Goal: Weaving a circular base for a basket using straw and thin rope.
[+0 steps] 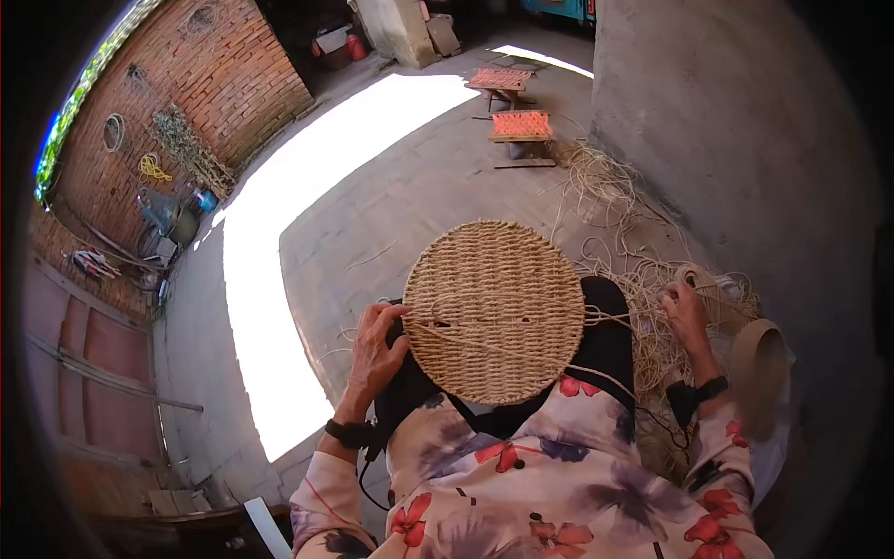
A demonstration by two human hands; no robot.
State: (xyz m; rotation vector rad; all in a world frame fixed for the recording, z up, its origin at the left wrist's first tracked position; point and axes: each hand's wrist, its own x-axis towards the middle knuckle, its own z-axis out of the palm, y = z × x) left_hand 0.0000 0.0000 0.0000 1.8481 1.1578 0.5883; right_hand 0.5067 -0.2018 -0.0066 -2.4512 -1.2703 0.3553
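A round woven rope mat (494, 270) in straw colour rests on my lap. My left hand (374, 349) grips its left edge, with thumb and fingers curled at the rim. Loose cord strands (507, 352) cross the mat's face from that edge, and two small dark gaps show in the weave. More cord (610, 318) leads off the right rim. Away to the right, my right hand (686, 317) is raised over tangled cord with its fingers closed. Something small and dark shows at its fingertips, too small to name. Both wrists wear black bands.
A big heap of loose cord (652, 279) lies on the floor along the grey wall (726, 121). Beside my right arm stands a tan roll (756, 359). Two low stools with orange-red woven seats (521, 124) stand ahead. A brick wall (214, 74) rises at left.
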